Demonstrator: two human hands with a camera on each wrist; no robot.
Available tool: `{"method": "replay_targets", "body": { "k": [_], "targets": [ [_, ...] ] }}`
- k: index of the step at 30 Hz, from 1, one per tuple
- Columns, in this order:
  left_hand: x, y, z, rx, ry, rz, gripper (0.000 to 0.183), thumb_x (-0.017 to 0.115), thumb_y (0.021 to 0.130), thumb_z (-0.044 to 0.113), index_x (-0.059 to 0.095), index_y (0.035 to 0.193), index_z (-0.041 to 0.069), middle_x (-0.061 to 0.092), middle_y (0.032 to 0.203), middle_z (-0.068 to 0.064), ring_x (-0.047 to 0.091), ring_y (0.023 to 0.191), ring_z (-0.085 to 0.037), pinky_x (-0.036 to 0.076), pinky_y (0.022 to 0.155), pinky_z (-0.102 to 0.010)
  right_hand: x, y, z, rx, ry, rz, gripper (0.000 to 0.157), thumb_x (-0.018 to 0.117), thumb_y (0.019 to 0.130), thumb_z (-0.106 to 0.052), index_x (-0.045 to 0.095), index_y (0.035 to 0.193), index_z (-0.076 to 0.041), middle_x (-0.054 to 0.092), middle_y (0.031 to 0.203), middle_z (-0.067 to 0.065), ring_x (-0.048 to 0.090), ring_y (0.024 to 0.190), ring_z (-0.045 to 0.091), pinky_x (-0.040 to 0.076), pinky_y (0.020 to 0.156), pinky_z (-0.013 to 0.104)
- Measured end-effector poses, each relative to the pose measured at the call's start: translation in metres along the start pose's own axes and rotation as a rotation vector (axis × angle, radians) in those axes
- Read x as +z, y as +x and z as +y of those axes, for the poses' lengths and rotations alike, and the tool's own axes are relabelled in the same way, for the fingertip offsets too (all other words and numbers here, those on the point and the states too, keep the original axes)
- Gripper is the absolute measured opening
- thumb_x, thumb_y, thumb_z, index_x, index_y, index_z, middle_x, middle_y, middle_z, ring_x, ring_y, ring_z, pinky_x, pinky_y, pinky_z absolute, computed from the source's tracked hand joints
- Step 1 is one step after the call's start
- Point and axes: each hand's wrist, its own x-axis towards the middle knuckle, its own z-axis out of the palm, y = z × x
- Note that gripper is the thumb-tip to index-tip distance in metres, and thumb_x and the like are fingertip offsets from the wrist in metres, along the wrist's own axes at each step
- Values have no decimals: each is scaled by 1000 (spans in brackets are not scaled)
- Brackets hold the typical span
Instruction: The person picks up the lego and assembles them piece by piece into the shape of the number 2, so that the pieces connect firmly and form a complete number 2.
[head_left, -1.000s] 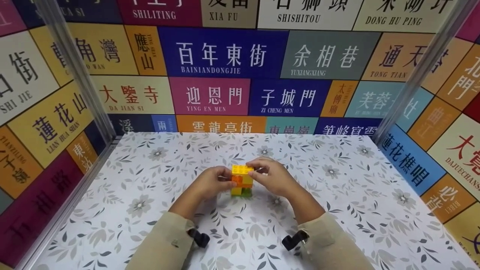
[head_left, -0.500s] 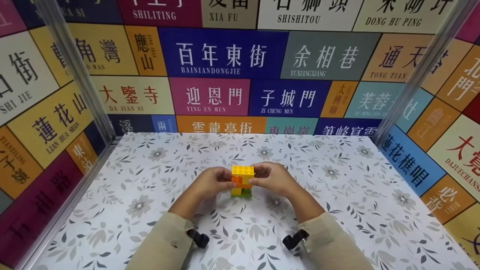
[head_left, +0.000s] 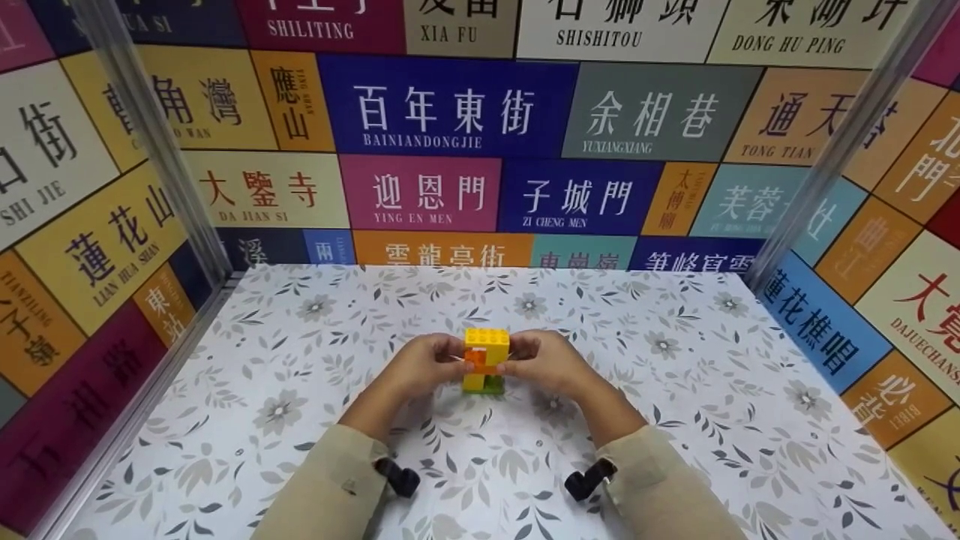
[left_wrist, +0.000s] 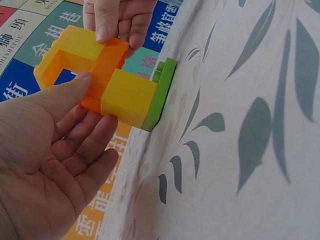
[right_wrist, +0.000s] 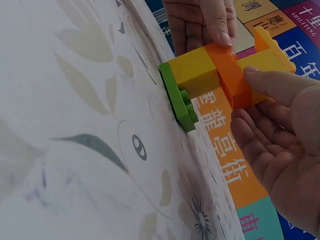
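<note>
Both hands — left hand (head_left: 427, 365), right hand (head_left: 541, 361) — pinch the brick stack (head_left: 484, 361), seemingly standing on the table (head_left: 675, 420).

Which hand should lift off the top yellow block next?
Probably the right hand: its thumb lies on the top yellow block, seen by the right wrist. The left hand pinches the orange block lower down, so it can steady the tower on the table.

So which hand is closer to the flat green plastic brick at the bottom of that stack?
Neither, clearly. The left hand and right hand pinch the orange brick from opposite sides, both above the flat green plastic brick on the table.
</note>
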Motion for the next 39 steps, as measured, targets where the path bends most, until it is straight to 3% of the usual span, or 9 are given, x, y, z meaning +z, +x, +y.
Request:
{"method": "replay_targets", "body": {
  "k": [9,15,24,31,34,39],
  "targets": [
    [5,0,-2,14,-10,38,31,79,99,35,75,128,26,74,131,4,69,120,-18,57,108,-40,2,1,1,84,46,95,38,86,92,-27,76,127,-19,77,127,-1,74,118,21,61,104,41],
    [7,1,-1,3,-24,54,36,77,101,35,72,134,24,74,129,3,69,119,-18,57,109,-40,1,4,-2,146,62,151,43,86,92,-27,74,133,-18,77,122,0,73,114,20,63,100,37],
    [7,3,-3,-4,-101,51,38,75,102,35,69,138,23,71,137,1,68,126,-19,56,112,-41,0,6,-3,188,161,158,43,78,99,-24,70,140,-16,75,128,3,75,110,19,63,100,35],
    [8,6,-3,-54,-292,-12,41,66,107,36,66,143,16,68,144,-6,68,127,-22,57,110,-42,-1,8,1,180,358,138,37,67,107,-26,68,140,-9,71,139,11,73,124,28,61,105,37],
    [10,6,-3,-82,-383,-34,40,66,108,32,64,145,16,66,147,-5,66,133,-22,53,117,-44,-2,8,2,175,398,118,39,63,110,-27,66,142,-7,71,142,14,70,130,30,58,110,40],
    [11,5,-3,-121,-453,-62,41,66,108,30,61,148,20,63,151,-1,61,140,-21,45,125,-46,-1,8,4,158,409,68,45,55,113,-28,58,150,-1,64,152,17,64,140,32,52,118,43]
  ]
}}
